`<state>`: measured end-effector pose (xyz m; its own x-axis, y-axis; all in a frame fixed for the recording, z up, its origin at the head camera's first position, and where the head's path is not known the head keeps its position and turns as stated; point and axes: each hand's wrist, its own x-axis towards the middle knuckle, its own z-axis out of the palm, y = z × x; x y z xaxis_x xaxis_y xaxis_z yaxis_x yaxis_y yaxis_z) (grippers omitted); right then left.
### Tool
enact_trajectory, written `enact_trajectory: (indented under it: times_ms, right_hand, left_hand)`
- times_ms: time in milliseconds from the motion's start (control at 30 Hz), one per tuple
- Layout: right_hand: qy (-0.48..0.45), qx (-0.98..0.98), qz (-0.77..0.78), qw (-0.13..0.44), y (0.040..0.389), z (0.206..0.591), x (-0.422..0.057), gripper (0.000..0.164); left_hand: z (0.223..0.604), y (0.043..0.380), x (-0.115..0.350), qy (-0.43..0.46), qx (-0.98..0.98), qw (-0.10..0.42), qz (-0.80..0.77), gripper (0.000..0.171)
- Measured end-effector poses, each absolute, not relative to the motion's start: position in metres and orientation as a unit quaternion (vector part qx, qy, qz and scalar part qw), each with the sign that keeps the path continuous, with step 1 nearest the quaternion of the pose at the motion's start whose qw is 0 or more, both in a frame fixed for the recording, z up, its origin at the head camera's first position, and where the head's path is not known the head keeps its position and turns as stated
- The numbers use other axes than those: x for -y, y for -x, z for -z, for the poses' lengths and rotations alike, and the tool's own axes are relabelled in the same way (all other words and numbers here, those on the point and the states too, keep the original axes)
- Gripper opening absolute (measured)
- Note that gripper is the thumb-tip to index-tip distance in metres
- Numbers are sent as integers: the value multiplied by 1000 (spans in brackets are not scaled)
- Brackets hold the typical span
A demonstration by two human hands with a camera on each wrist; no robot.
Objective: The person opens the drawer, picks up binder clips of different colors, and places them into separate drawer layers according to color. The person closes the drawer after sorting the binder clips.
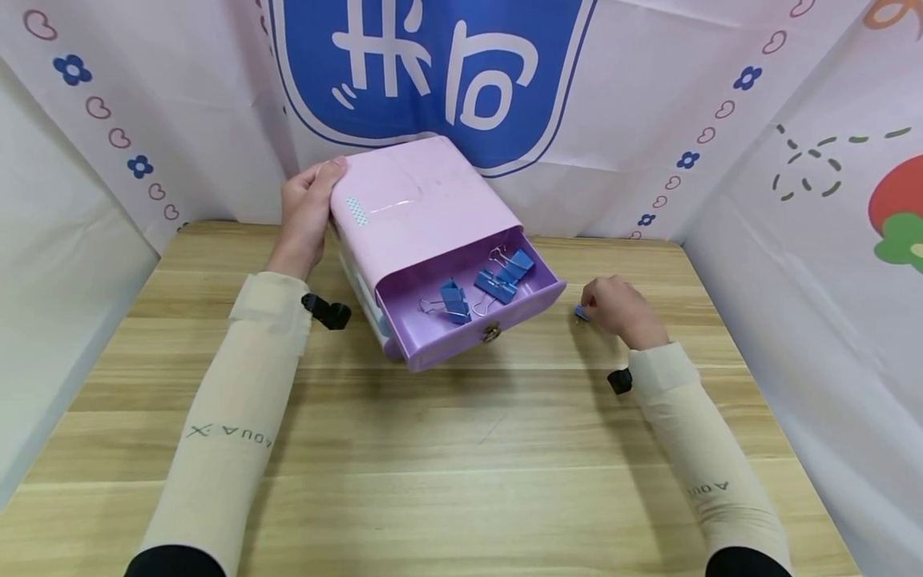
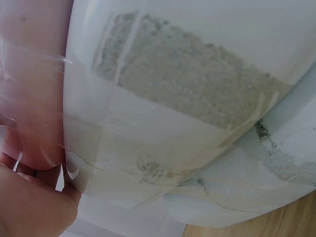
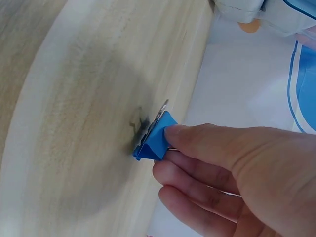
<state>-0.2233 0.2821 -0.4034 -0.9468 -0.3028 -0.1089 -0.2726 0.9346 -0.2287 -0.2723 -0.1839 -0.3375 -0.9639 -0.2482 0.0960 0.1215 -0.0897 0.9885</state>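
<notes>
A small pink and purple drawer box (image 1: pixel 425 204) stands at the back middle of the table, turned at an angle. My left hand (image 1: pixel 304 210) grips its back left corner, thumb on the top; the left wrist view shows its taped side panel (image 2: pixel 197 79) close up. The purple drawer (image 1: pixel 414 336) is pulled out at the front, with blue binder clips (image 1: pixel 495 286) inside. To the right of the drawer, my right hand (image 1: pixel 622 308) pinches another blue binder clip (image 3: pixel 155 140) between thumb and fingers, low over the wood.
The wooden table (image 1: pixel 447 497) reaches back to a printed white cloth (image 1: pixel 613 120) with a blue emblem. White side walls (image 1: pixel 58 264) rise along both table edges. Black wrist cameras (image 1: pixel 328 312) sit on both sleeves.
</notes>
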Motion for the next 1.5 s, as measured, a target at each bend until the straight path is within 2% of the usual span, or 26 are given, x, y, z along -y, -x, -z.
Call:
enact_trajectory:
  times_ms: [800,1300,1500]
  right_hand:
    - [164,-977,134,-25,216,379,-277,11]
    - [202,-965,128,-107,208,325,-266,11]
    - [194,-966,122,-123,197,300,-257,13]
  left_hand:
    - [336,273,182,-49,662,123,738,28]
    - [337,272,180,-45,655,134,742,28]
    - [338,274,180,-43,650,141,746,27]
